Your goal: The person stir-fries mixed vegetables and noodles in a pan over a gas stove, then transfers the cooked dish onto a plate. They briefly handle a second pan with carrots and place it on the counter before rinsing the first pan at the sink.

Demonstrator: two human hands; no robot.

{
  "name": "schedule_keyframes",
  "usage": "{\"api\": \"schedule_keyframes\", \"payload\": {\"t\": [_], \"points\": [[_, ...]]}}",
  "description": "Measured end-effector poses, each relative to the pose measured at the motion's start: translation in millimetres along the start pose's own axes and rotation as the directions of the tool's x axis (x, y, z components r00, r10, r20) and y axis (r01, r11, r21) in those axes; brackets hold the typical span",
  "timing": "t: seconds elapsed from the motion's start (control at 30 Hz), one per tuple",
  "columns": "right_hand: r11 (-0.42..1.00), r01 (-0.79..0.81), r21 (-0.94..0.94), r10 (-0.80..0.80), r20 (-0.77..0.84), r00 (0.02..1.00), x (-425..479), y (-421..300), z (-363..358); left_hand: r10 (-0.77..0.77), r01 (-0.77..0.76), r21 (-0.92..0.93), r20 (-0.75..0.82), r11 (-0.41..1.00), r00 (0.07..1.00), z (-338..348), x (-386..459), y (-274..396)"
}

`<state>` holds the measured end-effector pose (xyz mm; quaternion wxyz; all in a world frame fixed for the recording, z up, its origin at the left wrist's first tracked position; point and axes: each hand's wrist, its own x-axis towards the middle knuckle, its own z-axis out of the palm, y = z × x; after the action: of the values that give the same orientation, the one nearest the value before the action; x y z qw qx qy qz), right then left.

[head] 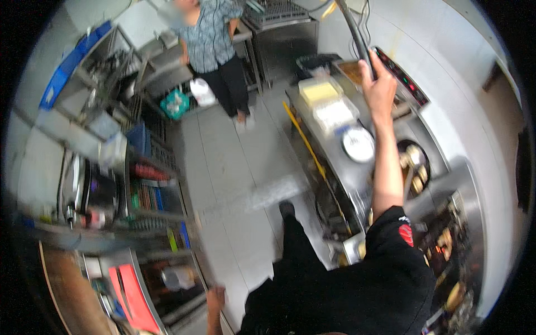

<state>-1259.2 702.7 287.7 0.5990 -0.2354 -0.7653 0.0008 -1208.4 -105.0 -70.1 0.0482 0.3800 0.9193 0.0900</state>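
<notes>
My right hand [379,90] is stretched out ahead above the steel counter [341,155], its fingers around the end of a long dark tube or pole [354,29]. The far end of the tube runs out of the top of the picture. Below my right forearm are a white round lid or plate [358,144] and a black pan [426,161] with pale food pieces and a utensil in it. My left hand [215,298] hangs low at my side, near the left-hand shelving; it is blurred, and whether it holds anything is hard to see.
A person [209,46] stands ahead on the tiled floor [226,163]. Plastic tubs [335,113] and a control panel with lit digits [402,77] are at the right. A lit grill [444,247] is beside me. Leftward are steel shelving [180,197] and a red board [134,297] with a knife.
</notes>
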Motion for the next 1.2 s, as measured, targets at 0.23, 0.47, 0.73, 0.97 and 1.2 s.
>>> {"api": "schedule_keyframes", "payload": {"t": [0.23, 0.47, 0.73, 0.97, 1.2], "points": [[0.742, -0.413, -0.528, 0.628, 0.33, 0.705, -63.0, 220.2, 402.8, -0.592, 0.929, -0.248, 0.718, 0.274, 0.366, -10.7, 173.3, 18.5], [0.595, -0.601, -0.534, 0.801, 0.456, 0.388, -155.8, 212.4, 500.9, -0.473, 0.915, -0.281, 0.789, 0.289, 0.392, -37.0, 306.7, 17.8], [0.477, -0.875, -0.082, 0.677, 0.669, 0.307, -161.2, 1.4, 232.5, -0.002, 0.727, -0.364, 0.894, 0.583, 0.449, -60.8, 418.3, -58.4], [0.25, -0.968, 0.009, 0.754, 0.625, 0.2, -221.6, -199.4, -168.7, 0.244, 0.186, -0.287, 0.944, 0.94, 0.224, 18.9, 581.1, -47.7], [-0.161, -0.979, 0.123, 0.795, -0.572, -0.202, -330.8, -433.9, -458.9, 0.576, -0.465, -0.728, 0.684, 0.504, -0.447, 5.0, 385.1, 279.0]]}}
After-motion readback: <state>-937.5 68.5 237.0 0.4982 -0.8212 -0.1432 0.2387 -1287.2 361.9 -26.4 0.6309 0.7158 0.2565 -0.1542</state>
